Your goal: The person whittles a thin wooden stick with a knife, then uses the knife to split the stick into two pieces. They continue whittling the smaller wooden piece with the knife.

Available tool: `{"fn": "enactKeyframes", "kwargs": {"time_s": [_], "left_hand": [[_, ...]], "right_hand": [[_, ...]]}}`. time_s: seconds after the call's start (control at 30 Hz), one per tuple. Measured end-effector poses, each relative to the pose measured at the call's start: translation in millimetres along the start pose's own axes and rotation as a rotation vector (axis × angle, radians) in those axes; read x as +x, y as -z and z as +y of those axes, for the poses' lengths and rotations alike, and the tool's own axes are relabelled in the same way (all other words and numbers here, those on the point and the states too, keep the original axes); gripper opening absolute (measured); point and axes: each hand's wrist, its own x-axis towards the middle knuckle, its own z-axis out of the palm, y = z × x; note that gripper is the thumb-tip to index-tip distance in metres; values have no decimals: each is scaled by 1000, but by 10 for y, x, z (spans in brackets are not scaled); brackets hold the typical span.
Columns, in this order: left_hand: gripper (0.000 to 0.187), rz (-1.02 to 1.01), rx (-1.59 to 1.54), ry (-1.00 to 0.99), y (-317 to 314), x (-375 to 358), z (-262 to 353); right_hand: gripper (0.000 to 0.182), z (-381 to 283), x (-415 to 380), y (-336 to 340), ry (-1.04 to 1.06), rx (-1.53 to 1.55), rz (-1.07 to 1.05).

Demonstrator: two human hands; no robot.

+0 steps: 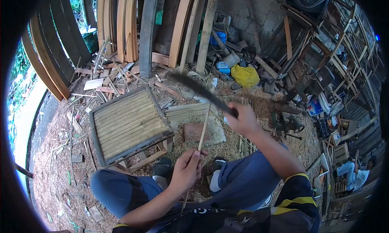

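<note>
My right hand (243,118) is closed round the handle of a long dark machete (202,92), whose blade points up and to the left. Below it, my left hand (187,168) grips a thin bamboo strip (206,125) that stands nearly upright and runs down towards my lap. The blade passes near or across the strip's upper part; contact cannot be made out. Between my feet and the wall, a flat reddish block (195,133) lies on the ground, with a bundle of thin strips (189,111) just behind it.
A low table (129,125) with a slatted bamboo top stands at the left. Planks (146,38) lean on the back wall. A yellow bag (245,75) and scrap wood lie behind. A metal vise-like tool (287,121) is at the right; another person (358,177) sits far right.
</note>
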Motion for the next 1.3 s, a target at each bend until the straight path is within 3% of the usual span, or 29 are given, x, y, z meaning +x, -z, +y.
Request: {"fn": "enactKeyframes", "kwargs": {"time_s": [0.13,0.27,0.37,0.5,0.7,0.93,1.03,1.23,1.3], "left_hand": [[27,33,9,-24,-15,-3,-71],[25,53,57,-34,-3,-9,-98],[25,97,72,-42,-35,-8,-59],[25,56,10,-32,22,38,-97],[23,37,25,31,-25,-10,-54],[20,-13,29,-76,40,68,-59],[20,-22,12,17,39,30,18],[21,88,34,-3,97,117,-113],[23,54,6,-11,120,133,-171]], "right_hand": [[30,-85,-166,-119,360,-128,-166],[34,-2,-166,-292,501,-167,-180],[34,211,26,-293,424,-134,-84],[20,381,245,-236,68,-80,86],[30,316,274,-72,-255,-1,45],[27,115,47,-102,29,-41,-31],[27,24,-40,-158,180,-86,-86],[30,-263,-233,-253,322,-186,-270],[31,-297,-269,-306,399,-188,-242]]}}
